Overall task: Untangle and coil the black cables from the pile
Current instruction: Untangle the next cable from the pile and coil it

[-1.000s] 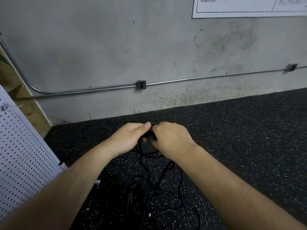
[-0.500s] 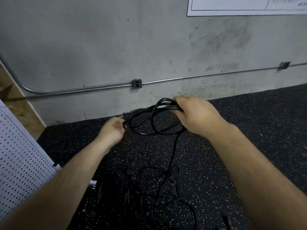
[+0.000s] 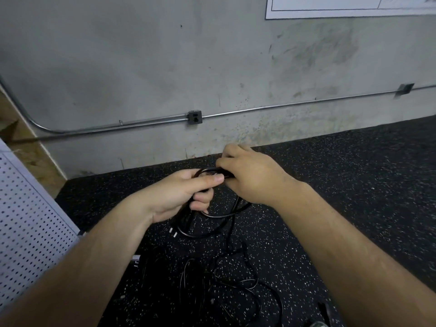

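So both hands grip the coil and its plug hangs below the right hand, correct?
Not quite. The left hand and right hand do both grip the coil, but the plug hangs below the left hand, not the right. The head view shows its two prongs just under that hand.

The cables (image 3: 185, 220) are black, the floor (image 3: 354, 185) white-speckled black.

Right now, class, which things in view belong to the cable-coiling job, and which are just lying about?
Job: left hand and right hand, both gripping the coil; pile below them.
Lying about: pegboard, conduit, outlet box, poster.
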{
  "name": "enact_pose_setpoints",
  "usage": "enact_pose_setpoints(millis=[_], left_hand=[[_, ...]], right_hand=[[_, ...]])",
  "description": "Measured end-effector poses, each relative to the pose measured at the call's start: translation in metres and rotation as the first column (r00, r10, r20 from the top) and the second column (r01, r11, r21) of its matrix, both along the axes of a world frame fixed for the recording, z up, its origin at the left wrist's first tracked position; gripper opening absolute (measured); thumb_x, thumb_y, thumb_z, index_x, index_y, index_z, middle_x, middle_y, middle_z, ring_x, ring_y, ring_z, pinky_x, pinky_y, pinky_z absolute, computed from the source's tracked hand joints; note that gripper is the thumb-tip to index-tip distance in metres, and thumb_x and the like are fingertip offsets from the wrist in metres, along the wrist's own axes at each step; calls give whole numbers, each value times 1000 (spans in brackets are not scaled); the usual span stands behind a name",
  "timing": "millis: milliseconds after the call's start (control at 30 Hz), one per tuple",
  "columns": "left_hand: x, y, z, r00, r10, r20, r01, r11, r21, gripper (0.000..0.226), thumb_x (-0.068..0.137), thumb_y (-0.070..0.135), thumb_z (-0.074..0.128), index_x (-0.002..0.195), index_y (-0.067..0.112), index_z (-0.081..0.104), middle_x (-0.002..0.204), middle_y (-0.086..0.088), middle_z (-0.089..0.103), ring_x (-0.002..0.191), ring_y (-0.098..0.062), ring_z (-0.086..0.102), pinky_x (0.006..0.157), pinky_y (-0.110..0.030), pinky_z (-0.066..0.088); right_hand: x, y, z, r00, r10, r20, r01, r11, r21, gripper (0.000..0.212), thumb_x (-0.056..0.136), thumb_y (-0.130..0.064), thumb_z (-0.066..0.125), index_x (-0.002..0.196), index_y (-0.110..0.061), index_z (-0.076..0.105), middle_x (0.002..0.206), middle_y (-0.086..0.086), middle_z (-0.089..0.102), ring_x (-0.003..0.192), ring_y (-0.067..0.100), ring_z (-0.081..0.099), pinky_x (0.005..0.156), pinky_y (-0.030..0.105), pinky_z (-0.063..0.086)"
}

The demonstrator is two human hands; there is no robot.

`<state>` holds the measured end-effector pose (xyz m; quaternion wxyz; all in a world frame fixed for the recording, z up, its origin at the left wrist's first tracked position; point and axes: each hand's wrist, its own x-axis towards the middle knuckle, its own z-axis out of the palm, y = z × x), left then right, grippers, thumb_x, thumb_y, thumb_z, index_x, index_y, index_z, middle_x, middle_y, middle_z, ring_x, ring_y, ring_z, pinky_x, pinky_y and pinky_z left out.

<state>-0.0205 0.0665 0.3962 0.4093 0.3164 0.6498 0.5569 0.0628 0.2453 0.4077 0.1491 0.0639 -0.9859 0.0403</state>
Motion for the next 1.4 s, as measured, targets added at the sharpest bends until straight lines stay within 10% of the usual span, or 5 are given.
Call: enact_pose_setpoints(millis=[233, 800, 1167, 1267, 1400], left_hand=[[-8, -18, 12, 1000, 20, -24, -22, 994, -108, 57, 96, 69, 43, 79, 18, 64, 56, 5, 21, 45, -12, 20, 66, -30, 47], [-20, -41, -4, 889, -408, 209, 319, 878, 356, 40, 94, 8, 66, 131, -1, 57, 109, -13, 64, 78, -20, 65, 64, -33, 53], [-10, -34, 1, 921, -319, 224, 147, 817, 558, 57, 83, -4, 70, 137, 5, 52, 113, -6, 65, 79, -15, 59, 64, -30, 50], [-16, -30, 3, 923, -223, 314, 14, 835, 549, 60, 73, -6, 72, 128, 2, 50, 95, -3, 56, 71, -13, 51, 63, -29, 46], [-18, -17, 3, 884, 159, 441, -308, 906, 291, 37, 65, -5, 50, 100, 7, 51, 72, 2, 46, 58, -12, 45, 60, -28, 41]], right_hand=[[-2, -1, -5, 909, 255, 329, 116, 603, -789, 29, 83, -33, 81, 92, -15, 61, 89, 3, 69, 87, 17, 64, 86, 37, 43], [-11, -26, 5, 980, 197, -12, -121, 551, -826, 31, 88, 4, 54, 88, -25, 65, 83, -13, 65, 82, 2, 59, 83, 19, 46], [-12, -35, -29, 992, 117, 42, 34, 68, -997, 58, 75, -5, 74, 128, -13, 53, 113, 2, 67, 102, 11, 67, 87, 28, 53], [-14, -43, -30, 982, -175, -77, -29, 260, -965, 70, 66, -25, 74, 128, -31, 42, 128, -3, 53, 119, 11, 54, 99, 26, 46], [-6, -57, -28, 936, -236, -263, -133, 456, -880, 8, 87, -19, 61, 93, -21, 56, 88, -9, 60, 76, 4, 55, 69, 20, 43]])
